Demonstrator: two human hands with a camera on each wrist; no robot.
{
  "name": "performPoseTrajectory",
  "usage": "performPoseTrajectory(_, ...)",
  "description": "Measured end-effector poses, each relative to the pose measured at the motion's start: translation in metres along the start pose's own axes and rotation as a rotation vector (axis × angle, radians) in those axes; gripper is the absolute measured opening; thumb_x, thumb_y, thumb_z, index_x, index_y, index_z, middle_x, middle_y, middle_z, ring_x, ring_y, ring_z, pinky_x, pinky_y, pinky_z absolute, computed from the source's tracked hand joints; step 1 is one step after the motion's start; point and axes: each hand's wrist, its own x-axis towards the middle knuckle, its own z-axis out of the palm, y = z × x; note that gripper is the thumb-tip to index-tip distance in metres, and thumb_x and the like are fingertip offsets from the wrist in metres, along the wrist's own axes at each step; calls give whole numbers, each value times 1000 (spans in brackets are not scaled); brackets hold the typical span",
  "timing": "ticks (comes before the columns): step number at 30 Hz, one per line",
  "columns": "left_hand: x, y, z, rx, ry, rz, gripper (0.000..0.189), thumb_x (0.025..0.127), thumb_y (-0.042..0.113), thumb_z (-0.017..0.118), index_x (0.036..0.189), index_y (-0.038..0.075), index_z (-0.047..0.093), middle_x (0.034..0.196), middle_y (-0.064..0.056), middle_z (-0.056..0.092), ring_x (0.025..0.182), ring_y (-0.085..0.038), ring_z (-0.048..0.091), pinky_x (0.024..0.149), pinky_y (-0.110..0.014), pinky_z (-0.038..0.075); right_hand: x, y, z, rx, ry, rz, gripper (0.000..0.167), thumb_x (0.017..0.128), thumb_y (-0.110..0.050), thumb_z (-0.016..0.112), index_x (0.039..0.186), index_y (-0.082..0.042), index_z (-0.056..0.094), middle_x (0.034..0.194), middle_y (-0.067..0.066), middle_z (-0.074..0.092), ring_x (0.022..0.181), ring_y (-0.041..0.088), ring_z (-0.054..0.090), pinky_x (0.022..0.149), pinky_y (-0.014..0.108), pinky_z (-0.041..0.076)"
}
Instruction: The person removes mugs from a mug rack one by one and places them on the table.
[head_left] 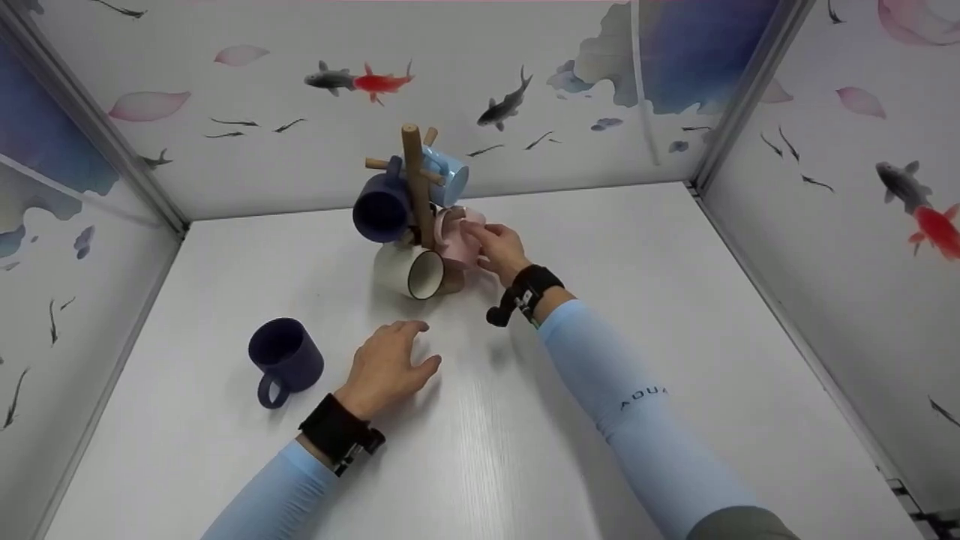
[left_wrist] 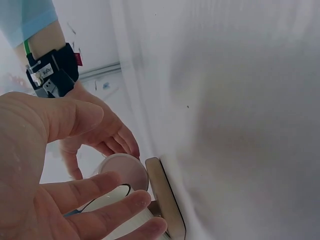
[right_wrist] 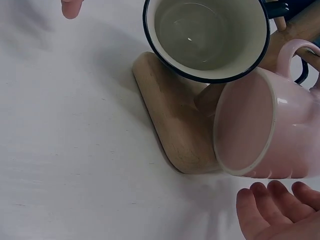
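Observation:
A wooden mug tree (head_left: 413, 161) stands near the back of the table, bearing several mugs. On its right side hangs a pink mug (right_wrist: 295, 125), its handle looped over a peg. The right hand (head_left: 504, 250) is beside this pink mug, its fingers extended along the mug's side without curling round it; in the right wrist view a small gap shows between fingertips and mug. A cream mug with a dark rim (head_left: 397, 270) hangs low at the front. The left hand (head_left: 386, 370) hovers over the table before the tree, fingers spread, holding nothing.
A navy mug (head_left: 292, 360) stands upright on the white table (head_left: 525, 450), left of the left hand. Another navy mug (head_left: 381, 210) and a light blue mug (head_left: 450, 178) hang higher on the tree. Printed panels (head_left: 420, 45) enclose the table at the back and sides.

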Motion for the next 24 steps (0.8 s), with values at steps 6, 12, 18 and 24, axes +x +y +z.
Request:
performPoseTrajectory(6,-2,-2,-2,-3,-6,-6,52,96,37,80,136,5,74,138,-18,78,126,-42,74,102,-60,62,4,5,5,95,-37,35,87,108,-60,64,172,-5,40,171,20,53,154,36,58,129,49,50)
performPoseTrajectory(12,-4,-4,-4,-3,9,4,52,96,36,81,136,5,75,137,-17,79,124,-42,74,98,-60,63,11,10,6,183,-91,41,65,111,-57,52,155,-9,58,143,12,68,123,24,66,109,40,57)
performPoseTrajectory(18,-7,-7,-4,9,34,28,50,95,35,83,135,5,76,135,-17,80,120,-42,75,94,-60,65,17,14,8,245,-116,66,49,109,-41,60,147,-9,62,132,5,73,113,19,69,96,33,60)
performPoseTrajectory(24,-8,-8,-5,15,39,24,49,95,35,82,134,5,75,136,-17,79,122,-42,75,96,-60,64,17,14,9,241,-143,65,53,109,-35,66,151,-4,59,143,12,70,122,22,68,106,37,59)
